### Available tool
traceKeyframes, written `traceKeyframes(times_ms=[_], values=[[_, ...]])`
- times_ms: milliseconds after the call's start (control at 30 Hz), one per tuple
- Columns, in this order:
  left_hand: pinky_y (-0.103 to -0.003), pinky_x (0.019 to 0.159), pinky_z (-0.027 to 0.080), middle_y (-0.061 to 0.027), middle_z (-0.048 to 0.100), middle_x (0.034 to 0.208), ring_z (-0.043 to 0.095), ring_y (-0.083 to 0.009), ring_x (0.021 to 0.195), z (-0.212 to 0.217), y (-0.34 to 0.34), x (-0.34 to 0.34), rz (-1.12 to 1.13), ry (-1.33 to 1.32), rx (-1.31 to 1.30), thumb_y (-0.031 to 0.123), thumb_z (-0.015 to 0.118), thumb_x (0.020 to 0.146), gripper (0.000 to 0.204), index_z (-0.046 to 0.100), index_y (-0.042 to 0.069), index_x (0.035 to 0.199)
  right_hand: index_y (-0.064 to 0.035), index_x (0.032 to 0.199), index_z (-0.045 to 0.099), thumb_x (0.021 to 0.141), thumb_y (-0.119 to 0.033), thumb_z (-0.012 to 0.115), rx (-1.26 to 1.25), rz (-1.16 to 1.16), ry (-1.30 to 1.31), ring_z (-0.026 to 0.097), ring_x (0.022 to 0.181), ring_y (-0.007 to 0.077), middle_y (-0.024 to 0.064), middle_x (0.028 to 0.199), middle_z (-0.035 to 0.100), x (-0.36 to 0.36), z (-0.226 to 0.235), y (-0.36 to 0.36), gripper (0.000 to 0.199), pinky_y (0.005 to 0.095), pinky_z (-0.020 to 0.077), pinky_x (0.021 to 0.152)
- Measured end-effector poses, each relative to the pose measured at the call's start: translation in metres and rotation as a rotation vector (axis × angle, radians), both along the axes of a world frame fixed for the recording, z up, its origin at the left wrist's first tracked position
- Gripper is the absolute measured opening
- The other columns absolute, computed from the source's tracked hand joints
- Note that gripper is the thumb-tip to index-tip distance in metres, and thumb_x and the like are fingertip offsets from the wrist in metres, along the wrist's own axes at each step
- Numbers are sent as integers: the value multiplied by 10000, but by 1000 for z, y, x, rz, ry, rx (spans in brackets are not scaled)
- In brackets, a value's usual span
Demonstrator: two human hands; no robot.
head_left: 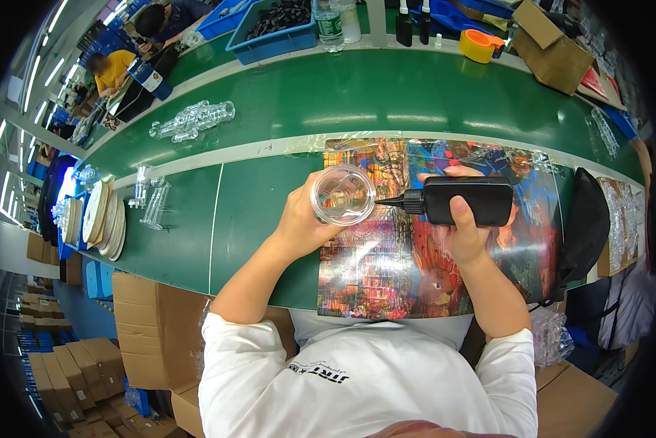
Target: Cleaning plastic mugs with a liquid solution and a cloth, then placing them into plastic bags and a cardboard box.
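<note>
My left hand (298, 228) is closed round a clear, round, cup-like plastic piece (332, 191), its circular rim facing up. In my right hand (465, 237) lies a black squeeze bottle (488, 201) on its side, fingers behind and thumb across the front. The bottle's thin pointed nozzle faces left, its tip at the right edge of the clear piece; whether they touch I cannot tell. Beneath both hands a glossy, colourful printed mat (371, 285) covers part of the green table (262, 175).
Clear plastic assemblies lie at far left (196, 120) and near left (152, 201), beside white spools (101, 219). Along the back stand a blue bin (273, 47) of black parts, a water bottle (329, 25), orange tape (477, 47) and a carton (550, 58). A black bag (585, 219) sits right.
</note>
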State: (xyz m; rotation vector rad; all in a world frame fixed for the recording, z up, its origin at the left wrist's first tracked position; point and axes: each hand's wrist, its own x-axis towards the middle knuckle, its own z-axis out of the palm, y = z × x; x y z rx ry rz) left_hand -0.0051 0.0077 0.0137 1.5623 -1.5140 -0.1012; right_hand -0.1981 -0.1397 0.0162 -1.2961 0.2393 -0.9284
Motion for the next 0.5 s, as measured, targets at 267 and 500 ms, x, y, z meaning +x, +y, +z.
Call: traceKeyframes(times_ms=[267,500], values=[[-387,862,437,-182,513,1119,541,-320,1011,-9,3,6,-25,-73,23,104,716,642,684,362,-14,1215,14,1106,447,804,-253,605,7,-4,-29,616,907,250,233,963,599,2,-2,1,433,285,512,731],[-408,922,390,-233,424,1207,475,-373,1083,-9,2,7,-83,-121,46,64,646,688,699,280,-40,1274,13,1105,448,806,-254,603,-1,-32,-33,613,924,255,228,962,599,2,-1,1,429,274,514,712]])
